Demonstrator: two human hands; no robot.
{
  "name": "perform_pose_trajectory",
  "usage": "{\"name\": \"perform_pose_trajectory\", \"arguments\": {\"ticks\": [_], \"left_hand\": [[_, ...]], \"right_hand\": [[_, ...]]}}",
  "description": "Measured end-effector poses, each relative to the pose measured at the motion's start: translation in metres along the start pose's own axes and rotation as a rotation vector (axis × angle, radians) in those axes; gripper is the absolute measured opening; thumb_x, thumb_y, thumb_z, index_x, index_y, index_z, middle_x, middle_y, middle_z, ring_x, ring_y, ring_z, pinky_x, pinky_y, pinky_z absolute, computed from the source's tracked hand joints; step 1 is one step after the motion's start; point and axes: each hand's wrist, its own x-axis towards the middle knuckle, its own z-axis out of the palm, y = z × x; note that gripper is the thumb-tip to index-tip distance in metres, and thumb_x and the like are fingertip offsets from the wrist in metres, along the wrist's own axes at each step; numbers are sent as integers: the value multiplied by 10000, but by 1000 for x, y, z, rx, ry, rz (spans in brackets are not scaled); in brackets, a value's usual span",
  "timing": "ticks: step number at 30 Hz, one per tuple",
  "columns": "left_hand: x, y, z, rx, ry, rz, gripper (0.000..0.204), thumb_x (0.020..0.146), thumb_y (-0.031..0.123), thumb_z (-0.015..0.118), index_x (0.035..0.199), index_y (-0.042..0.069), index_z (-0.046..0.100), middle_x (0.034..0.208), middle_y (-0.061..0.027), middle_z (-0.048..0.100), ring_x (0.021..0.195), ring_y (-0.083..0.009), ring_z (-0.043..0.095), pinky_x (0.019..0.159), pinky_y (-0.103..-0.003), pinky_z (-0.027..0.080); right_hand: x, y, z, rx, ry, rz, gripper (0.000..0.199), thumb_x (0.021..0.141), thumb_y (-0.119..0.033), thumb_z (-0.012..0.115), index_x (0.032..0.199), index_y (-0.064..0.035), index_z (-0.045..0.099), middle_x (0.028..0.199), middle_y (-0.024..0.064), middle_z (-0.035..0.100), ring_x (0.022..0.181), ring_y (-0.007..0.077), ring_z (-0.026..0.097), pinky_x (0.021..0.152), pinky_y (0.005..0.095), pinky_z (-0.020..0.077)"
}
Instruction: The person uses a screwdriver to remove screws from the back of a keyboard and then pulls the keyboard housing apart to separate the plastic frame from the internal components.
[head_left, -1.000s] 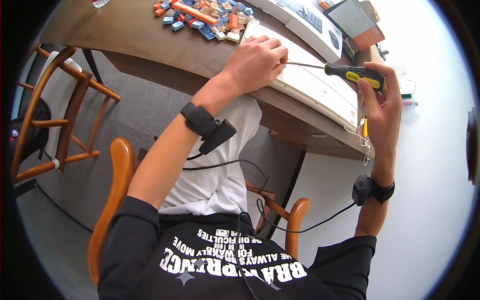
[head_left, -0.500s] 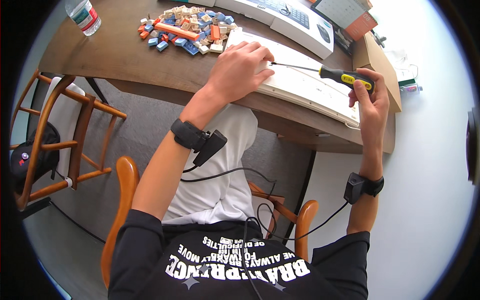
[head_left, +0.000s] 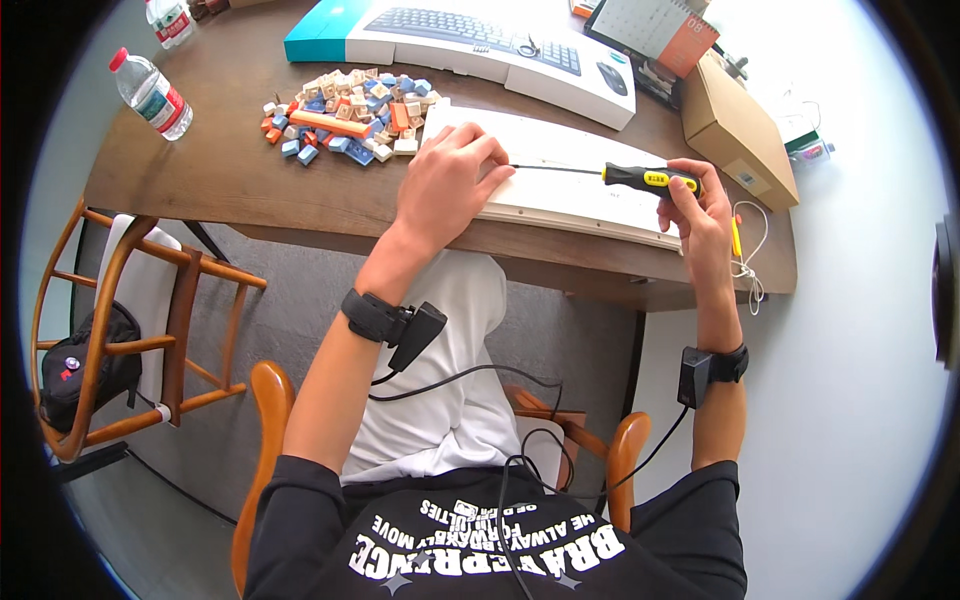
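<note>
My right hand (head_left: 698,215) grips the black and yellow handle of a screwdriver (head_left: 650,180), held nearly level with its shaft pointing left. The shaft's tip reaches the fingertips of my left hand (head_left: 452,185). Thumb and fingers of that hand are closed together at the tip; what they pinch, if anything, is too small to make out. Both hands are over a long white keyboard case (head_left: 560,205), which lies on the table with small holes along its near edge. My left hand covers part of its left end.
Loose blue, orange and cream keycaps (head_left: 345,125) are heaped left of the case. Behind stands a keyboard-and-mouse box (head_left: 480,45). A cardboard box (head_left: 740,130), a desk calendar (head_left: 655,35) and a white cord (head_left: 755,265) are at right; two water bottles (head_left: 150,95) are far left.
The view has shifted, showing more of the table's back. The screwdriver has turned closer to level, its tip still at my left fingertips. My right hand keeps its grip on the handle.
</note>
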Motion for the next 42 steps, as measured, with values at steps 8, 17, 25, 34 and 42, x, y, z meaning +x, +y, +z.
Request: {"name": "perform_pose_trajectory", "arguments": {"ticks": [8,17,25,34,42], "left_hand": [[2,1,-3,14,-21,-5,138,840,188,749,907,78,699,936,-53,643,934,-266,620,817,-382,501],[5,4,-4,-151,-24,-126,248,875,235,741,1027,51,675,959,-78,708,921,-239,669,819,-368,516],[2,-3,-3,-255,23,-166,189,899,165,724,975,-6,698,896,-110,729,802,-196,689,738,-317,526],[1,3,-11,-264,22,-155,134,924,127,699,951,-4,694,827,-63,708,722,-97,626,657,-259,493],[41,-6,-41,-407,-80,-317,232,1003,176,566,884,-13,625,770,-36,625,742,-90,561,681,-242,445]], "right_hand": [[6,13,-16,187,84,41,188,1018,-130,557,1139,13,567,911,85,607,708,117,588,581,246,479],[5,24,-12,275,65,58,184,1019,-132,552,1129,13,572,930,96,620,685,115,584,569,246,469],[4,26,3,320,50,78,176,1022,-129,543,1134,4,573,930,94,618,666,108,580,535,234,453],[8,30,0,309,55,77,176,1018,-135,547,1122,5,572,922,87,606,670,105,575,538,232,451],[23,39,6,224,172,-1,182,1018,-147,546,1108,10,569,913,95,592,671,106,553,560,234,454]]}}
